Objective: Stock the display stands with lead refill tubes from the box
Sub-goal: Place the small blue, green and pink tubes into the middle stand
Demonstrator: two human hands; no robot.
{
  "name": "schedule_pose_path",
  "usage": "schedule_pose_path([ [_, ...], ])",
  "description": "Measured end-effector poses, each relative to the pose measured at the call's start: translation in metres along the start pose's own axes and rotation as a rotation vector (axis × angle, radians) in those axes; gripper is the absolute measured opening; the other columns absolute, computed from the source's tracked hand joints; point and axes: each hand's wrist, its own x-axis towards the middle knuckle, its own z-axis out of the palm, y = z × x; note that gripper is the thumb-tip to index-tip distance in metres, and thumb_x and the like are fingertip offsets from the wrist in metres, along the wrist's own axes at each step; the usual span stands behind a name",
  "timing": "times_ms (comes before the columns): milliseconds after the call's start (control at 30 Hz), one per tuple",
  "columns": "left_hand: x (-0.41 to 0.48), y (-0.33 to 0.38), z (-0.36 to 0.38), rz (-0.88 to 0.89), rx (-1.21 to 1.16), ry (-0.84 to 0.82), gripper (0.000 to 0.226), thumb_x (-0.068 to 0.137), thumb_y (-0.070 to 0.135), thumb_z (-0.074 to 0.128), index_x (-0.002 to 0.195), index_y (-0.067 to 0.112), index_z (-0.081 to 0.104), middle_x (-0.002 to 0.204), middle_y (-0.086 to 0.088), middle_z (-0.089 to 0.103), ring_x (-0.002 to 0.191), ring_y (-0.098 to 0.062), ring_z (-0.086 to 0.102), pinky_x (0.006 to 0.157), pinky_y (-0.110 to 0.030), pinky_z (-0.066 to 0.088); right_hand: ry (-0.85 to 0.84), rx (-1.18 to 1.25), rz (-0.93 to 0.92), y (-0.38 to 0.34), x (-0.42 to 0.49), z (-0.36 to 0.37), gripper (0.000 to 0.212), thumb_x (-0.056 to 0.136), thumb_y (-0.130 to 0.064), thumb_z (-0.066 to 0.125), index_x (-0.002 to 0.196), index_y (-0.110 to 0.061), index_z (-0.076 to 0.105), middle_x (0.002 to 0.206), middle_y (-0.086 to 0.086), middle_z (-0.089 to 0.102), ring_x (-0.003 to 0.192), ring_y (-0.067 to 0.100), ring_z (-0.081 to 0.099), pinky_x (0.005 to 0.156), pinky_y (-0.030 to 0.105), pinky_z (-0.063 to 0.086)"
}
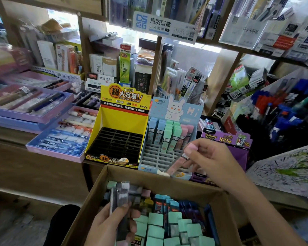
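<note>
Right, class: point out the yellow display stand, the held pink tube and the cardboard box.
yellow display stand (121,121): head view, yellow back wall.
held pink tube (176,163): head view, body below cap.
cardboard box (158,182): head view, far inner wall.

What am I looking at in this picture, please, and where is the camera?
No machine here: a person works with bare hands, and the single camera sits on their head, looking forward and down. The right hand pinches a pink tube of pencil leads at the blue stand, whose back rows already hold tubes. The left hand grips grey tubes above the cardboard box, which holds many more. The yellow stand next to the blue one has empty black slots.
</note>
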Motion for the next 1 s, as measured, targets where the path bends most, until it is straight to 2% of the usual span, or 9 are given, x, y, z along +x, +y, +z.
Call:
schedule_pose_path([
  [100, 0.0, -0.001, 0.0, 0.001, -0.025, -0.005, 0.016, 0.093, 0.004, 0.061, 0.1, -0.004, 0.073, 0.075, -0.033, 0.067, 0.044, -0.03, 0.057, 0.038, -0.028, 0.045, 0.068, -0.131, -0.068, -0.007, 0.016, -0.016, 0.011, 0.099, -0.013, 0.067, 0.092, -0.012, 0.075, 0.076, -0.001, 0.076, 0.066, 0.009, 0.071, 0.061, 0.023, 0.059],
  [167, 0.001, -0.002, 0.0, -0.001, -0.032, -0.002, 0.015, 0.092, 0.004, 0.062, 0.097, -0.002, 0.075, 0.076, -0.034, 0.067, 0.045, -0.03, 0.057, 0.04, -0.028, 0.044, 0.101, -0.174, -0.085, -0.011, 0.029, -0.025, 0.008, 0.097, -0.011, 0.069, 0.093, -0.014, 0.075, 0.073, 0.0, 0.076, 0.063, 0.01, 0.07, 0.061, 0.022, 0.058],
  [333, 0.005, -0.003, -0.001, -0.018, -0.051, -0.006, 0.015, 0.092, 0.004, 0.062, 0.096, 0.001, 0.077, 0.076, -0.033, 0.067, 0.048, -0.031, 0.058, 0.041, -0.029, 0.045, 0.164, -0.403, -0.12, -0.012, 0.061, -0.047, 0.008, 0.09, -0.012, 0.078, 0.087, -0.018, 0.074, 0.076, 0.01, 0.074, 0.073, 0.038, 0.07, 0.074, 0.049, 0.062],
  [367, 0.005, -0.003, -0.001, -0.016, -0.054, -0.011, 0.016, 0.092, 0.004, 0.062, 0.093, 0.002, 0.078, 0.076, -0.032, 0.067, 0.048, -0.031, 0.058, 0.041, -0.029, 0.046, 0.161, -0.443, -0.122, -0.012, 0.066, -0.05, 0.009, 0.09, -0.014, 0.079, 0.086, -0.021, 0.075, 0.076, 0.01, 0.074, 0.074, 0.039, 0.07, 0.075, 0.048, 0.062],
  [500, 0.005, -0.003, 0.0, 0.001, -0.039, -0.032, 0.022, 0.091, 0.009, 0.063, 0.082, 0.014, 0.083, 0.072, -0.027, 0.068, 0.048, -0.03, 0.059, 0.043, -0.029, 0.045, 0.128, -0.613, -0.145, -0.009, 0.082, -0.06, 0.016, 0.088, -0.022, 0.081, 0.081, -0.035, 0.074, 0.074, -0.009, 0.073, 0.07, 0.007, 0.067, 0.066, 0.025, 0.051],
  [567, 0.004, -0.001, 0.0, -0.002, -0.038, -0.044, 0.022, 0.09, 0.009, 0.063, 0.082, 0.014, 0.083, 0.073, -0.026, 0.068, 0.049, -0.03, 0.059, 0.044, -0.029, 0.046, 0.106, -0.65, -0.133, -0.006, 0.087, -0.061, 0.005, 0.086, -0.024, 0.083, 0.087, -0.028, 0.08, 0.077, -0.017, 0.07, 0.069, -0.009, 0.062, 0.062, 0.009, 0.041],
  [600, 0.003, -0.001, 0.0, -0.006, -0.036, -0.044, 0.021, 0.09, 0.009, 0.063, 0.084, 0.012, 0.083, 0.073, -0.026, 0.068, 0.048, -0.03, 0.059, 0.043, -0.029, 0.046, 0.097, -0.667, -0.128, -0.005, 0.09, -0.06, 0.005, 0.086, -0.025, 0.084, 0.09, -0.024, 0.081, 0.077, -0.018, 0.07, 0.068, -0.012, 0.06, 0.059, 0.007, 0.039],
  [733, 0.001, 0.0, 0.0, 0.003, -0.034, -0.026, 0.016, 0.093, 0.004, 0.061, 0.1, -0.001, 0.075, 0.073, -0.03, 0.067, 0.044, -0.03, 0.058, 0.039, -0.028, 0.045, 0.085, -0.69, -0.117, 0.002, 0.092, -0.056, 0.008, 0.085, -0.028, 0.084, 0.09, -0.021, 0.083, 0.079, -0.015, 0.072, 0.07, -0.01, 0.059, 0.061, 0.013, 0.038],
  [1000, -0.004, 0.003, -0.001, -0.006, -0.058, -0.047, 0.017, 0.093, 0.003, 0.06, 0.104, -0.001, 0.072, 0.072, -0.029, 0.065, 0.044, -0.03, 0.058, 0.039, -0.028, 0.046, 0.034, -0.716, -0.105, 0.001, 0.091, -0.054, 0.009, 0.087, -0.025, 0.083, 0.095, -0.02, 0.084, 0.082, -0.021, 0.07, 0.081, -0.015, 0.06, 0.066, 0.0, 0.039],
])
